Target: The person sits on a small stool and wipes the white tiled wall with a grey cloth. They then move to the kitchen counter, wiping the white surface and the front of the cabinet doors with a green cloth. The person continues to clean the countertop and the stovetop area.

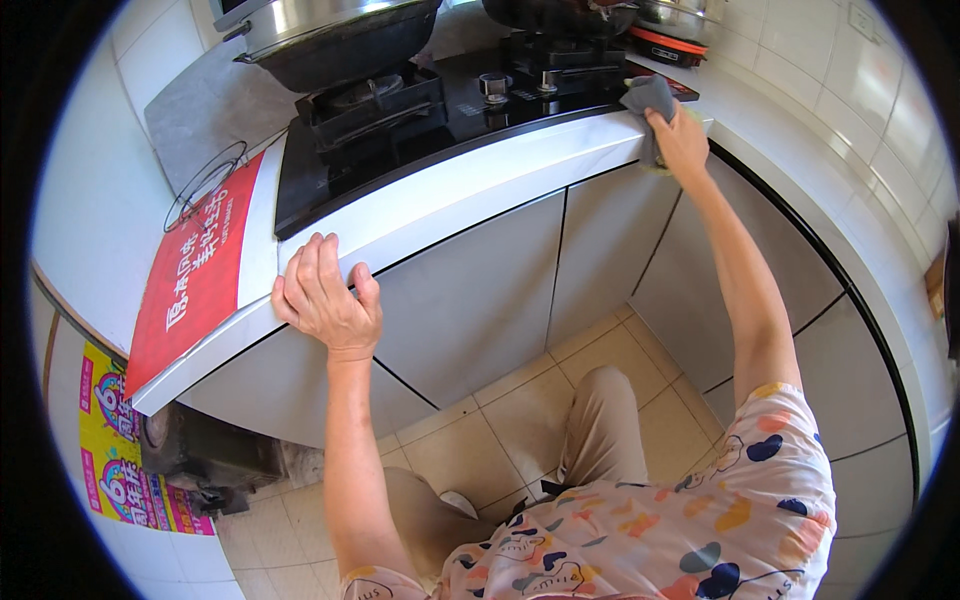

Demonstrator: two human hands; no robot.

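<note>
My left hand (pixel 330 296) rests on the front edge of the white countertop (pixel 465 191), near the left corner of a black glass gas cooktop (pixel 420 142). Its fingers lie on the top and it holds nothing. Far to the right, my right hand (pixel 681 142) grips a grey cloth (pixel 649 99) against the counter's front edge, by the cooktop's right corner. Part of the cloth hangs down over the edge, with a yellowish-green bit showing below the fingers. Two metal control knobs (pixel 493 88) stand on the cooktop, left of the cloth.
A large dark wok (pixel 337 56) sits on the left burner, another dark pan (pixel 559 16) on the right one. A wire rack (pixel 206 187) lies on a red printed sheet (pixel 199 277) at left. Grey cabinet doors (pixel 480 277) front the counter. A dark, grimy object (pixel 210 450) stands below left.
</note>
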